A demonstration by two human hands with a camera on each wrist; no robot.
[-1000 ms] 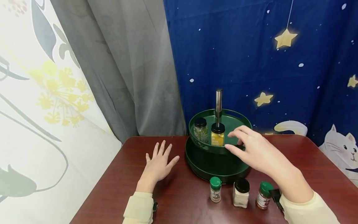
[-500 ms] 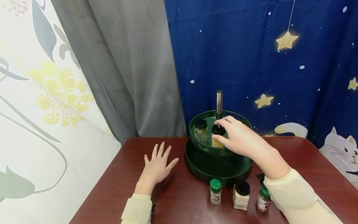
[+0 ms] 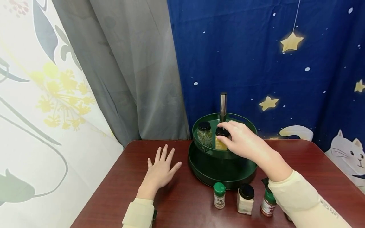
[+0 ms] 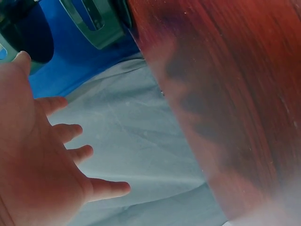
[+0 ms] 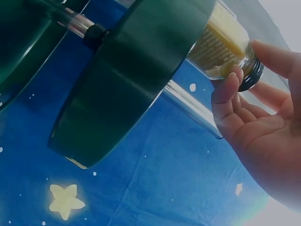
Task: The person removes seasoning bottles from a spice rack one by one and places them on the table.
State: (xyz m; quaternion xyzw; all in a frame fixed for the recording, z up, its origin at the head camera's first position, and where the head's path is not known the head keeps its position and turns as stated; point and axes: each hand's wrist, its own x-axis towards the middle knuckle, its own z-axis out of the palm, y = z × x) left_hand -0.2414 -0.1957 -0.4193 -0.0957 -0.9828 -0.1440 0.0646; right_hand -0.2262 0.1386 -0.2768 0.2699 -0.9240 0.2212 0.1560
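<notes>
My right hand (image 3: 242, 139) grips a glass spice jar (image 3: 220, 144) of yellow powder near its black lid, thumb on one side and fingers on the other. In the right wrist view this jar (image 5: 223, 44) shows at the upper tray's rim. It stands in the upper tray (image 3: 246, 122) of a green two-tier rack, in front of a chrome post (image 3: 223, 106). Left of it is a second black-lidded jar (image 3: 204, 136) with green herbs. My left hand (image 3: 159, 171) is spread over the table left of the rack, holding nothing.
In front of the rack's lower tray (image 3: 196, 171) stand a green-capped shaker (image 3: 219, 196), a black-lidded jar of pale powder (image 3: 245, 199) and another green-capped shaker (image 3: 268, 204), partly behind the right sleeve. Curtains hang behind the red-brown table (image 3: 119, 190).
My right hand has moved left from the tray's right side onto the yellow jar and closed on its lid area. The left hand has barely moved.
</notes>
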